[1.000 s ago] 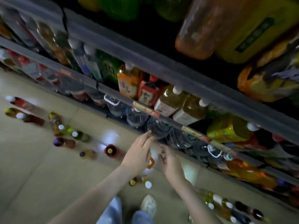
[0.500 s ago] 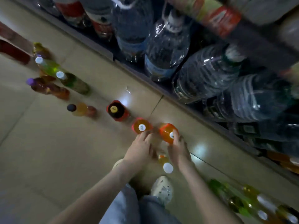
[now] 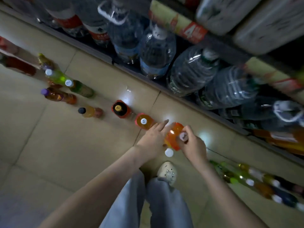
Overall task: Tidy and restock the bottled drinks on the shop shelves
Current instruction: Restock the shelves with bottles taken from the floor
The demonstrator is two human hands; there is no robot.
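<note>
Tiled floor point(image 3: 65, 145), orange bottle point(image 3: 173, 136) in right grip point(image 3: 194, 145), left grip point(image 3: 153, 139) alongside

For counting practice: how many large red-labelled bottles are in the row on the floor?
3, in a diagonal row: a dark yellow-capped bottle, an orange white-capped bottle beside it, and a second orange bottle whose cap the right hand grips. More may lie outside the view.
</note>
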